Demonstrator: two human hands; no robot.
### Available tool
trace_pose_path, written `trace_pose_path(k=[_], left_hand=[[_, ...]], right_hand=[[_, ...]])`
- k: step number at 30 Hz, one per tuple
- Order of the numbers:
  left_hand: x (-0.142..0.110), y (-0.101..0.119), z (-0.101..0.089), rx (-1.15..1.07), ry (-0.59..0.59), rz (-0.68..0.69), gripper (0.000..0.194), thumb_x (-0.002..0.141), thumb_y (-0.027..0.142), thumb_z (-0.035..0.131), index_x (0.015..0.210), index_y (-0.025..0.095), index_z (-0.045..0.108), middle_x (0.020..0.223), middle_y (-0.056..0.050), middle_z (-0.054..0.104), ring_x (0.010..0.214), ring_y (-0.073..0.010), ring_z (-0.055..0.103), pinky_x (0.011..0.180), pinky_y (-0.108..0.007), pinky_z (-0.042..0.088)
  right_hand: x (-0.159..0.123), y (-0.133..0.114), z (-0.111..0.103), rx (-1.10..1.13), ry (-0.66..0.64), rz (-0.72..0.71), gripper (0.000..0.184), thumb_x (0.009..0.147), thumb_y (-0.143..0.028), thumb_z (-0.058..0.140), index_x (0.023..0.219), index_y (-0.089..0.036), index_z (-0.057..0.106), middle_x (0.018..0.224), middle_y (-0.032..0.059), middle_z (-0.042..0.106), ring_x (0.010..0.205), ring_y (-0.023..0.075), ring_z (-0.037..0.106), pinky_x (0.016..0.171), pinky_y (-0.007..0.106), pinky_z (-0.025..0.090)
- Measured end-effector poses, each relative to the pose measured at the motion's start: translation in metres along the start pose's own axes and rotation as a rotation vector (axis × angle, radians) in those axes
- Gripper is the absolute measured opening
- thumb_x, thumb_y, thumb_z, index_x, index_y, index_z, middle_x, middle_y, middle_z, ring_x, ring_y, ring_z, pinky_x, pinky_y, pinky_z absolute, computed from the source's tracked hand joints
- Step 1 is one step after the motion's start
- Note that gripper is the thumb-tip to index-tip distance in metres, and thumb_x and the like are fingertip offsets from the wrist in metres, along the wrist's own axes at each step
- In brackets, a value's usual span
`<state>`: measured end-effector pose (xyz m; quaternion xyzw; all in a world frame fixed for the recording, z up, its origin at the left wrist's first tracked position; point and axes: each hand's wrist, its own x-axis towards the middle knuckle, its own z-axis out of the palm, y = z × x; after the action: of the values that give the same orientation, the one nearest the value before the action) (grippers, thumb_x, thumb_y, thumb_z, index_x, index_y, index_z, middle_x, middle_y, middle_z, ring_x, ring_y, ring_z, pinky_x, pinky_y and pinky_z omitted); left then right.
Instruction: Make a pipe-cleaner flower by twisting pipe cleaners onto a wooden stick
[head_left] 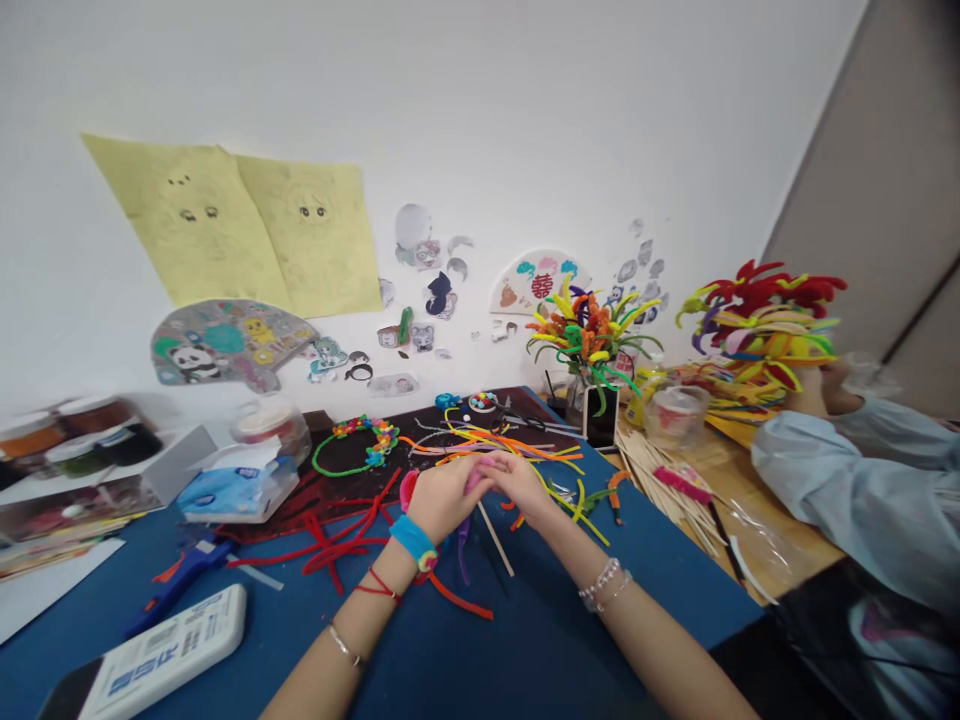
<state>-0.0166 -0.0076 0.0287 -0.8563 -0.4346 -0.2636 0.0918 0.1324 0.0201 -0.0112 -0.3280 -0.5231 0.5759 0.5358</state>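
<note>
Closest to the viewer, a long white case with a black end and blue lettering (161, 655) lay on the dark blue table mat (555, 640), with a blue glue gun (176, 588) just beyond it. A bent orange-red fuzzy stem (461, 598) lay between the forearms, near a thin pale wooden stick (496, 540). Farther in, the left hand (448, 492) and the right hand (521, 485) were together above the mat, their fingertips closed on a small pink piece (475, 480), mostly hidden by the fingers. Left of them sprawled a tangle of red fuzzy stems (330, 548). Behind the hands were loose yellow and orange fuzzy stems (517, 443) and a green ring set with multicoloured flowers (360, 447). Farther back, a dark upright phone (601, 418) stood before a bouquet of orange, yellow and green fuzzy stems (589, 335). To the right was another person's pale blue sleeve (817, 465). Two yellow drawing sheets (240, 230) hung on the white wall (480, 110).
</note>
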Motion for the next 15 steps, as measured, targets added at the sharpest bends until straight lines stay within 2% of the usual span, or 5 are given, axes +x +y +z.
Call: trace_pose_path(k=[3, 7, 11, 15], left_hand=[[0.001, -0.004, 0.009, -0.297, -0.053, -0.232, 0.031, 0.085, 0.039, 0.036, 0.102, 0.018, 0.051, 0.071, -0.002, 0.062, 0.061, -0.0129, 0.059, 0.057, -0.022, 0.041], [0.003, -0.012, 0.017, -0.594, -0.127, -0.321, 0.029, 0.084, 0.040, 0.034, 0.088, 0.017, 0.052, 0.062, 0.001, 0.058, 0.048, -0.0101, 0.056, 0.051, -0.020, 0.040], [0.002, -0.012, 0.016, -0.562, -0.084, -0.326, 0.029, 0.083, 0.041, 0.037, 0.075, 0.017, 0.051, 0.056, 0.002, 0.054, 0.044, -0.0091, 0.052, 0.049, -0.020, 0.037], [0.003, -0.007, 0.012, -0.513, -0.027, -0.331, 0.028, 0.083, 0.039, 0.037, 0.070, 0.017, 0.049, 0.048, 0.004, 0.048, 0.041, -0.0080, 0.046, 0.047, -0.020, 0.033]], right_hand=[[-0.001, 0.003, 0.009, -0.036, 0.052, -0.111, 0.025, 0.069, -0.037, 0.061, 0.083, -0.016, 0.062, 0.079, 0.0045, 0.067, 0.074, 0.0186, 0.064, 0.071, 0.032, 0.052], [-0.005, 0.007, 0.016, -0.194, 0.209, -0.290, 0.026, 0.073, -0.037, 0.056, 0.088, -0.016, 0.064, 0.087, 0.0065, 0.066, 0.077, 0.0194, 0.063, 0.070, 0.032, 0.053], [-0.013, 0.002, 0.017, -0.508, 0.327, -0.497, 0.018, 0.076, -0.030, 0.054, 0.083, -0.017, 0.066, 0.084, 0.0061, 0.066, 0.074, 0.0172, 0.062, 0.069, 0.029, 0.051], [-0.019, -0.003, 0.018, -0.696, 0.352, -0.671, 0.015, 0.079, -0.024, 0.052, 0.083, -0.020, 0.066, 0.082, 0.0053, 0.066, 0.077, 0.0162, 0.060, 0.073, 0.029, 0.049]])
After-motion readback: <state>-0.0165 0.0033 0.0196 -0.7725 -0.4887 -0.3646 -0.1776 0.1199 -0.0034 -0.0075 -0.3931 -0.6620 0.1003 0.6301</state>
